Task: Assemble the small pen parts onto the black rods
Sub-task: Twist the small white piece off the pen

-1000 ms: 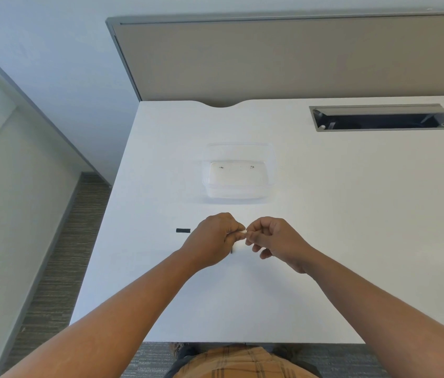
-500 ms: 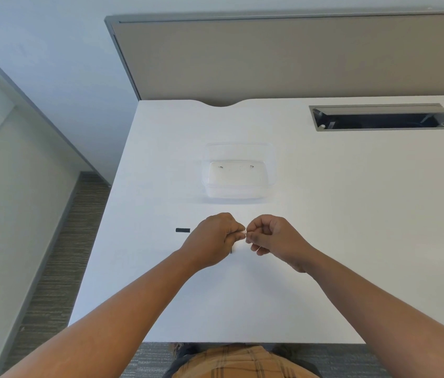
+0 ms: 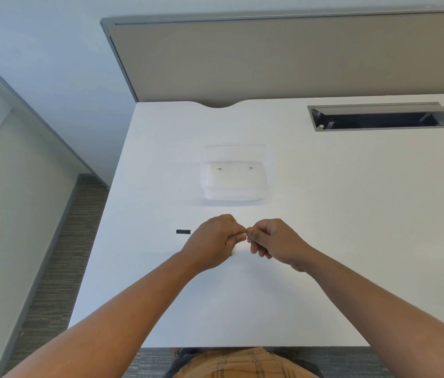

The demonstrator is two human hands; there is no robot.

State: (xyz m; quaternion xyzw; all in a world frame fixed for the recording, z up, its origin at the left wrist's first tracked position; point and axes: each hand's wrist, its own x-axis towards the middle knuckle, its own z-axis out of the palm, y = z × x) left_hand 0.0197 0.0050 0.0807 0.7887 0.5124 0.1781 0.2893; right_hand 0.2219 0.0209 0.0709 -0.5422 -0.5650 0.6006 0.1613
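Observation:
My left hand (image 3: 214,241) and my right hand (image 3: 275,241) meet fingertip to fingertip above the white desk (image 3: 351,241). Both are closed in a pinch. A thin dark rod end (image 3: 231,253) pokes out below my left hand's fingers. What my right hand pinches is too small and hidden to make out. A short black rod piece (image 3: 183,231) lies flat on the desk just left of my left hand. A clear plastic container (image 3: 236,175) stands beyond the hands, with two tiny dark parts (image 3: 219,169) on its floor.
An open grey cable slot (image 3: 381,117) is set into the desk at the far right. A beige partition panel (image 3: 297,58) rises behind the desk. The desk's left edge drops to carpet (image 3: 60,255).
The hands stay pressed together at the same spot; only slight finger shifts show.

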